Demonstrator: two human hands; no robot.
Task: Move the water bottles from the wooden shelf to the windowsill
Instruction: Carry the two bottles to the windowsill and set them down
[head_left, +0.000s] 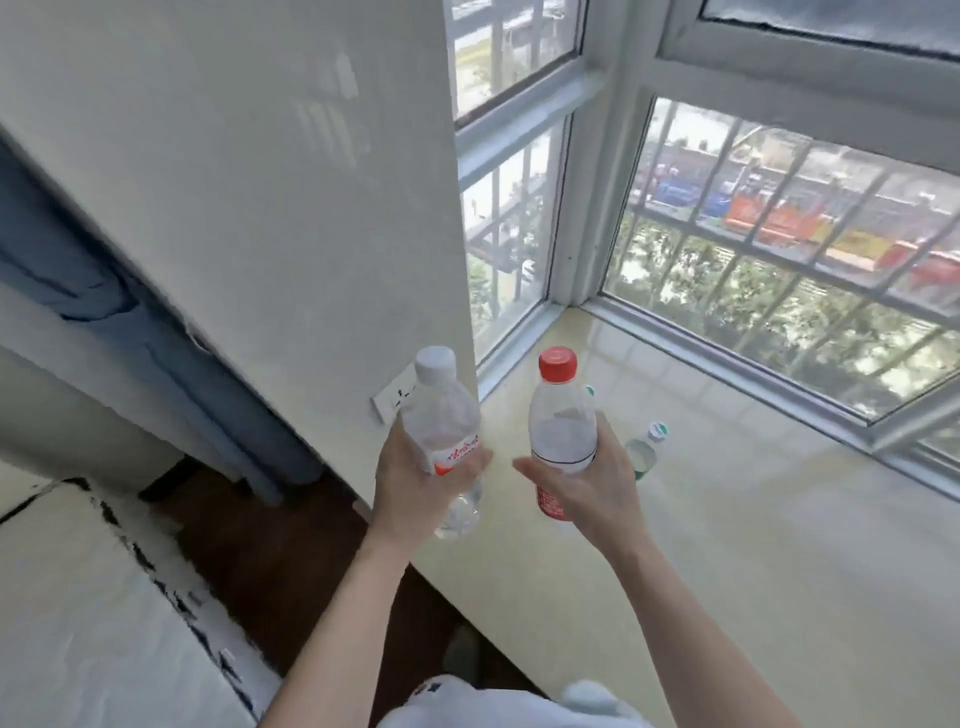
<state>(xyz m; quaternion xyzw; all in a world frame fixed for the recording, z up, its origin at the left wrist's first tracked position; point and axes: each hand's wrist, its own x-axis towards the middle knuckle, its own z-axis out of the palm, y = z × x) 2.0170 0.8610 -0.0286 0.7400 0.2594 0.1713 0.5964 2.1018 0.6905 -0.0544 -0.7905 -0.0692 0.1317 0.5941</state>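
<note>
My left hand (415, 483) grips a clear water bottle with a white cap (444, 415), held upright just over the windowsill's left edge. My right hand (587, 488) holds a clear bottle with a red cap and red label (561, 415), also upright, above the cream windowsill (753, 519). Behind my right hand a green-labelled bottle (647, 452) stands on the sill; another green cap peeks out beside the red-capped bottle, mostly hidden. The wooden shelf is out of view.
White window frames with barred glass (779, 249) close the sill at the back and right. A white wall (260, 208) with a socket (395, 400) borders the left. Below left are blue curtains (156, 338), dark wooden floor and a white bed.
</note>
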